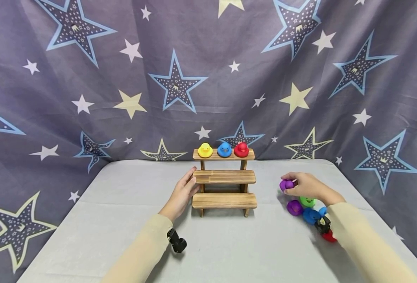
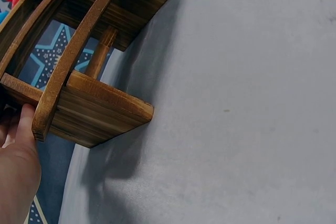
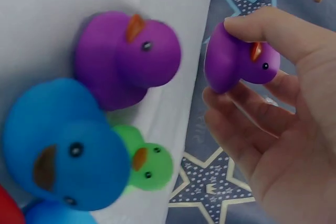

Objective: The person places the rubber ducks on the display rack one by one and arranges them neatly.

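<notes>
Where the right hand (image 1: 308,186) pinches it, the duck (image 3: 224,61) is purple (orange-billed).

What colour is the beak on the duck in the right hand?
The beak is orange, seen best in the right wrist view.

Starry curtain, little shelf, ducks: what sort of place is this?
Probably an indoor tabletop set up for recording or play: a star-printed curtain hangs behind and at both sides of a pale grey table, which bears a three-tier wooden stand and toy ducks.
</notes>
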`<action>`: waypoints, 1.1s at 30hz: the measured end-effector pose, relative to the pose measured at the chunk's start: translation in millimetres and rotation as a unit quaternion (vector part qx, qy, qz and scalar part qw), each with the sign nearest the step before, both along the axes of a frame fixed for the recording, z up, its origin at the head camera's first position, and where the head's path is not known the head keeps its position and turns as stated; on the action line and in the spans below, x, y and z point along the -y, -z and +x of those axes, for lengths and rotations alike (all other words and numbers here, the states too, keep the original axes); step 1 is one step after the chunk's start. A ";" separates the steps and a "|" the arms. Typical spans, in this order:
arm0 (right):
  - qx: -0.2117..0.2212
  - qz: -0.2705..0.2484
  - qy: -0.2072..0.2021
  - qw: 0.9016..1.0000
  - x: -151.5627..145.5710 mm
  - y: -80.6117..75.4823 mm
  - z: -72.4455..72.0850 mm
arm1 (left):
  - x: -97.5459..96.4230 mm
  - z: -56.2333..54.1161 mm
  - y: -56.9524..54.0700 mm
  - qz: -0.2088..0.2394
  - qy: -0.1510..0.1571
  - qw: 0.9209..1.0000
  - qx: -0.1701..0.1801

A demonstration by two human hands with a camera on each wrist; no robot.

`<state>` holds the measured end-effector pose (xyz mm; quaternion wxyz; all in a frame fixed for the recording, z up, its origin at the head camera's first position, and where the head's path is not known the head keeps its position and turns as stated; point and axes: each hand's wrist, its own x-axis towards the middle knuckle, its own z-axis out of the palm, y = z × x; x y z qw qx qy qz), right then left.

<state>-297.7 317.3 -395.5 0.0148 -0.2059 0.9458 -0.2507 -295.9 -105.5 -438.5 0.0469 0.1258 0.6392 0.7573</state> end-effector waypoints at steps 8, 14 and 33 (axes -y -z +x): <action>-0.061 0.000 -0.024 0.998 12.8 -13.4 6.3 | -0.1 0.5 -0.3 0.001 0.003 1.000 -0.002; -0.077 -0.001 -0.033 0.996 23.5 -21.4 8.3 | -1.0 1.2 -1.2 0.006 -0.001 1.000 -0.002; -0.142 -0.012 -0.080 0.987 69.8 -35.9 12.1 | -0.3 0.9 -0.6 0.004 -0.004 1.000 -0.001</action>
